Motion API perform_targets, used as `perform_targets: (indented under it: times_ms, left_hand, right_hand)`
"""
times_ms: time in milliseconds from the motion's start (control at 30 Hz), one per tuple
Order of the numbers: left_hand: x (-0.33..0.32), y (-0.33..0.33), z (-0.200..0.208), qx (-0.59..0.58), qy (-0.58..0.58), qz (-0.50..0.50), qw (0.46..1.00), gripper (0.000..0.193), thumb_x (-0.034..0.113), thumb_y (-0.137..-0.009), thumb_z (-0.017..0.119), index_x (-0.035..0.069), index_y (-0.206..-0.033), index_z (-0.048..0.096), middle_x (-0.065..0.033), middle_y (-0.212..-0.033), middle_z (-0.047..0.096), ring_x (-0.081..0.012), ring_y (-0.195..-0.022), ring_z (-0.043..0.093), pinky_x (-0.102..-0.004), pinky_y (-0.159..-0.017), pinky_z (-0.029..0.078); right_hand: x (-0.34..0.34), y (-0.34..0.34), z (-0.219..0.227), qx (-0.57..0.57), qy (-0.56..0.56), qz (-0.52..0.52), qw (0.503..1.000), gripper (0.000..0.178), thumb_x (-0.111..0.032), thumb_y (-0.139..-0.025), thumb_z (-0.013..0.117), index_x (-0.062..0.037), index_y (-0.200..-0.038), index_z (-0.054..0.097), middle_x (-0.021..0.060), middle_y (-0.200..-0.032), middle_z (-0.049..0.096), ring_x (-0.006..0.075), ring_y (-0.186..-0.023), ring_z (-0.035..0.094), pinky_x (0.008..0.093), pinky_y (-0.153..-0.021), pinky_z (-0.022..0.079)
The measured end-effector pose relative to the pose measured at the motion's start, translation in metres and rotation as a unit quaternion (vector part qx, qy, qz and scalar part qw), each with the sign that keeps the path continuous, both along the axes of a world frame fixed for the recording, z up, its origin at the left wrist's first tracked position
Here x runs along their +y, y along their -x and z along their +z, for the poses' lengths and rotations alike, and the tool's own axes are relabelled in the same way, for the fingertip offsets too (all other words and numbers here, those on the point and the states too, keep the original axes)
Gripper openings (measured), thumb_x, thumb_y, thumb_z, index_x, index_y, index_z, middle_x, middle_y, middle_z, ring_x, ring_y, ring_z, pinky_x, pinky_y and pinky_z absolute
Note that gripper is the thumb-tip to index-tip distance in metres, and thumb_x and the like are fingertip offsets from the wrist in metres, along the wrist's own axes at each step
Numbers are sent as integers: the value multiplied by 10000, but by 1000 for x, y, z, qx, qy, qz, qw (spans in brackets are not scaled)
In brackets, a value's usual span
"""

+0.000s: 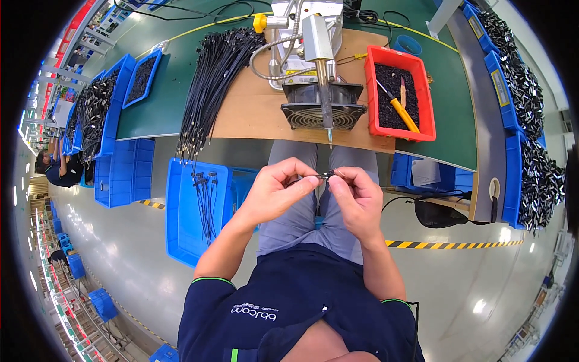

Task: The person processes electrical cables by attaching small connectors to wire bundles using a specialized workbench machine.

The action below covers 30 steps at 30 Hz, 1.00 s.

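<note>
In front of my lap, my left hand (271,192) pinches a thin black cable between thumb and forefinger. My right hand (360,196) is closed at the fingertips on a small black connector (329,174), which meets the cable in the gap between the hands. Fingers cover most of both pieces. Just beyond them, a soldering iron (324,84) is clamped in a stand, its tip pointing down toward me. Behind the iron's tip sits a black square fan (322,114). A thick bundle of black cables (214,84) lies on the bench to the left, ends overhanging the edge.
A red bin (430,117) of small black parts holds a yellow-handled screwdriver (403,113). Left of my legs, a blue tub (183,217) carries several finished-looking cables (205,199). Blue trays of dark parts line the right side (511,151) and far left (120,102).
</note>
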<state>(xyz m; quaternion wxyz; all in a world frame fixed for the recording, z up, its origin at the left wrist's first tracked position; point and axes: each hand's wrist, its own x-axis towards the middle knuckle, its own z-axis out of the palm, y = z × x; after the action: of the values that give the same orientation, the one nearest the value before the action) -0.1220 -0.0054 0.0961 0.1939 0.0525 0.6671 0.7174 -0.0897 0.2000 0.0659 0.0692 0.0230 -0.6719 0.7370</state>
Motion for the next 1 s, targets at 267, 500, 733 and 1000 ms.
perform_targets:
  times_ms: [267, 500, 733, 1000]
  left_hand:
    - [-39, -33, -36, 96, 244, 5, 965, 192, 213, -974, 780, 23, -996, 763, -129, -904, 754, -266, -739, 706, -369, -677, 554]
    - [-156, -74, -114, 62, 454, 244, 854, 170, 188, -962, 782, 31, -1026, 799, -175, -932, 781, -336, -812, 762, -402, -732, 593]
    - [-216, -85, -92, 120, 564, 319, 752, 227, 147, -1015, 683, 31, -1185, 778, -193, -1200, 765, -401, -1130, 710, -484, -1000, 543]
    - [-192, -1, -4, 318, 503, 382, 707, 54, 100, -974, 732, 58, -996, 759, -120, -965, 736, -319, -956, 688, -434, -860, 541]
  right_hand:
    - [-10, -3, -14, -34, -186, 60, 980, 165, -94, -1001, 746, 18, -1123, 745, 87, -921, 747, 129, -741, 628, 284, -675, 513]
    - [-10, 0, -23, -93, -200, 55, 974, 183, -106, -1054, 656, 16, -1156, 746, 131, -988, 765, 219, -883, 727, 341, -812, 561]
    - [-19, 7, -27, -28, -219, 95, 971, 218, -137, -1097, 599, 16, -1171, 736, 142, -958, 758, 227, -875, 724, 346, -809, 562]
    - [-18, 0, -16, -77, -211, 137, 965, 228, -135, -1119, 580, 12, -1199, 735, 73, -799, 689, 141, -748, 656, 305, -700, 519]
